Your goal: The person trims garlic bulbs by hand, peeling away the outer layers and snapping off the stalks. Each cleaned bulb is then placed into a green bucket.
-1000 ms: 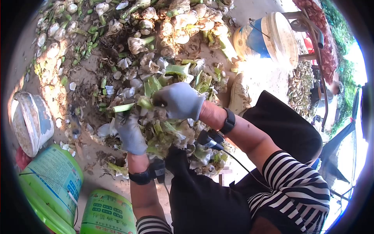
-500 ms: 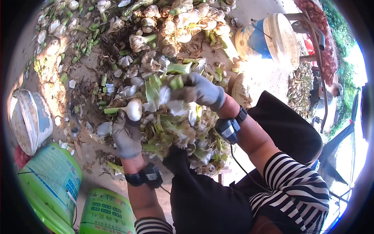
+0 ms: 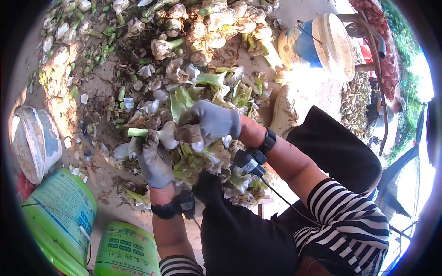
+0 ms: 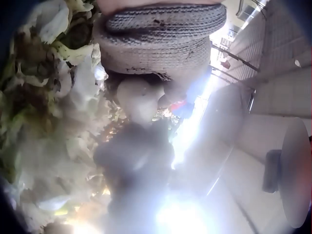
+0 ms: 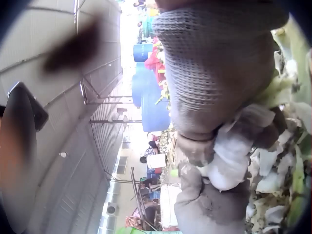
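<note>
A pale garlic bulb (image 3: 168, 135) with a cut green stem (image 3: 137, 132) lies between the two gloved hands. The left hand (image 3: 155, 162) grips it by the stem, fingers curled round. At the bulb's other side the right hand (image 3: 209, 122) pinches its outer skin with curled fingers. In the right wrist view the white bulb (image 5: 229, 165) shows between both gloves, with loose skin by the right hand (image 5: 219, 78). The left wrist view shows the bulb (image 4: 138, 101) under the left glove (image 4: 156, 46); the other hand there is blurred. Peeled skins and leaves (image 3: 216, 158) heap beneath.
Untrimmed garlic (image 3: 216, 27) lies at the top, with cut stems scattered on the ground. A blue and white bucket (image 3: 317, 46) stands at upper right, a dirty bucket (image 3: 37, 142) at left. Green buckets (image 3: 126, 250) stand at lower left.
The right hand swung out to the upper right with stripped skin and a blurred green piece, then came back to the bulb without that piece. The left hand kept its hold on the garlic.
</note>
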The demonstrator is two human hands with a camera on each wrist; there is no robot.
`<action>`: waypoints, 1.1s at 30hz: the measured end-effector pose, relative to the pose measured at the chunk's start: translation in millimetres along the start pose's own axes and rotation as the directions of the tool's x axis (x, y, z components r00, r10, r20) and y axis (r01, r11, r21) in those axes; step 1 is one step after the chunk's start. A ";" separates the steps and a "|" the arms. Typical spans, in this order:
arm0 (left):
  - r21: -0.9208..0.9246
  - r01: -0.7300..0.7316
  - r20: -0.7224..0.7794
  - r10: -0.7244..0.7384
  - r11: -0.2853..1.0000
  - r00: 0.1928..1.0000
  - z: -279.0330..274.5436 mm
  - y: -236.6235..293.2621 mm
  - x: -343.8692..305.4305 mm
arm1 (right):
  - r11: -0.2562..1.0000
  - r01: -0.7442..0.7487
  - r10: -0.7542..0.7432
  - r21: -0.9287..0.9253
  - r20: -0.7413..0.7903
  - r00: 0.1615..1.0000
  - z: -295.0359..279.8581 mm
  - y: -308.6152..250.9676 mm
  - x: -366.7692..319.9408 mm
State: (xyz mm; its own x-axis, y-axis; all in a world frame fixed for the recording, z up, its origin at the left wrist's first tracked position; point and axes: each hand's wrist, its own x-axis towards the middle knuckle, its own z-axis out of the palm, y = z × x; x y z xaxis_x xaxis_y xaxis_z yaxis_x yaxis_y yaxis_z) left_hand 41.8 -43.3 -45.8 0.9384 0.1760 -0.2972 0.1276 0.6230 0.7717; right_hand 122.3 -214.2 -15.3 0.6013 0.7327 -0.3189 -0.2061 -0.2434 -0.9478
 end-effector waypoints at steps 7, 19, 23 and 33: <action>-0.159 0.210 -0.005 -0.213 0.965 0.977 7.0 14.0 4.3 | 0.928 0.074 -0.022 0.365 -0.145 0.989 -19.0 -8.4 -20.5; 0.189 0.063 -0.035 -0.057 0.980 0.998 2.6 10.6 -1.2 | 0.962 -0.124 0.075 -0.244 -0.200 0.977 -3.5 -6.8 -2.3; -0.166 0.035 -0.044 -0.043 0.985 0.998 9.4 9.4 0.3 | 0.778 -0.340 0.070 -0.528 -0.464 0.883 -19.5 4.1 -4.3; -0.517 0.220 0.103 -0.195 0.827 0.975 16.4 4.7 3.7 | 0.813 -0.026 -0.119 -0.581 -0.210 0.970 7.4 -22.9 -11.5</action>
State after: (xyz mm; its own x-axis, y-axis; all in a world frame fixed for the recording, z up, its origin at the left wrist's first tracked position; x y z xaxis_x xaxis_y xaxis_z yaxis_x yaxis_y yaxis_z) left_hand 51.2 -52.1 -34.0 0.9237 -0.0285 -0.3821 0.1462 0.9480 0.2827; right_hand 114.4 -212.4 10.1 0.7701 0.6064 -0.1981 0.2653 -0.5868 -0.7651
